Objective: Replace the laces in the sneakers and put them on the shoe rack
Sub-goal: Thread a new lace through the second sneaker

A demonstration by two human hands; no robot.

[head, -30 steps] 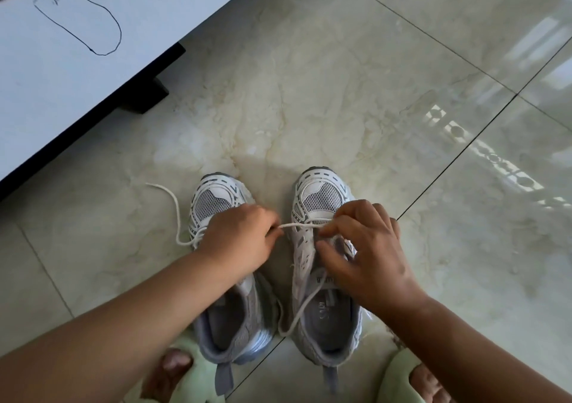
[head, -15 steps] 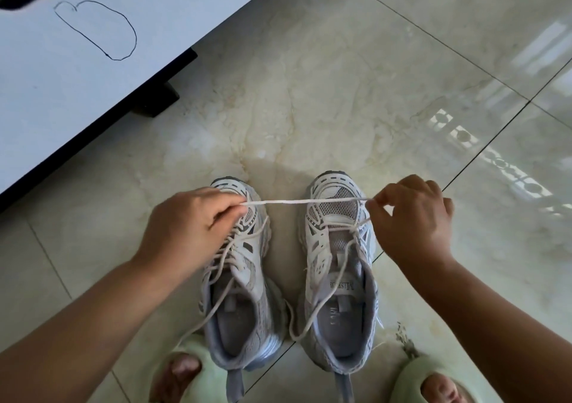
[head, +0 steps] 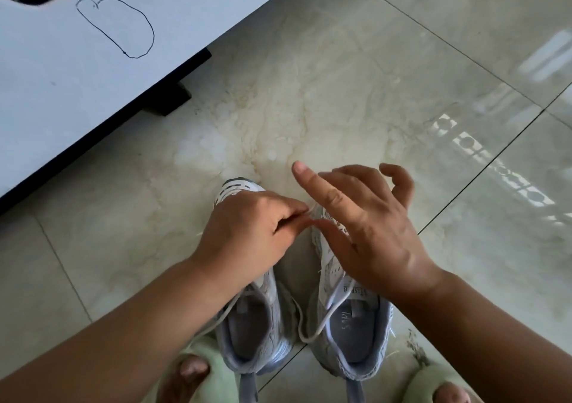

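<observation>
Both sneakers stood on the floor [head: 356,99], toes forward. Half a second before, the lace was stretched taut between both hands; now the left hand [head: 247,235] pinched the lace [head: 309,210] by the right sneaker [head: 346,319], while the right hand [head: 365,223] had let go, fingers spread. Left sneaker [head: 257,325] half hidden. Likely regripping; lacing unfinished.

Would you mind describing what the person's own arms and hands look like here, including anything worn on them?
Both forearms are bare as far as the view shows: no sleeves, cuffs or gloves. The left hand and right hand carry no visible rings, watch, bracelet or markings. The nails that show are short and unpainted. The only clothing in view is a pair of pale green open-toed slippers on the feet.
</observation>
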